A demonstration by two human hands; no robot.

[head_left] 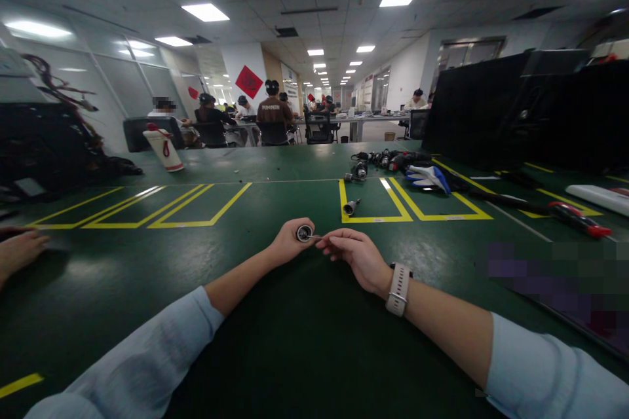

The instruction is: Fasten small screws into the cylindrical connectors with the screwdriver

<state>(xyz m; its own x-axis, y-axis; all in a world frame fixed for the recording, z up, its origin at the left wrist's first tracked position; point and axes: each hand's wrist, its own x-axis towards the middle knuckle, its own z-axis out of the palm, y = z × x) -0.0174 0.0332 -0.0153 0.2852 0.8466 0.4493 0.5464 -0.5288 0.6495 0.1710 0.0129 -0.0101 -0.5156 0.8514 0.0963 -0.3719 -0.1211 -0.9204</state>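
Note:
My left hand [287, 240] is wrapped round a small cylindrical metal part [304, 233], whose round hollow end faces me. Between the fingertips of my right hand [358, 255] is a thin metal rod [317, 237]; its far tip reaches the opening of the part, and I cannot tell how deep it goes. Both hands are just above the green table [295, 353]. A little beyond them, inside a yellow-taped frame [383, 219], a small cone-shaped metal piece [351, 207] lies on its side.
Several dark metal parts [360, 170] lie farther back, beside a blue and white glove [428, 179]. A red and black screwdriver-like tool [580, 218] lies at the right. A white bottle [164, 147] stands back left. Another person's hand [22, 250] rests at the left edge. Black monitors [476, 105] stand back right.

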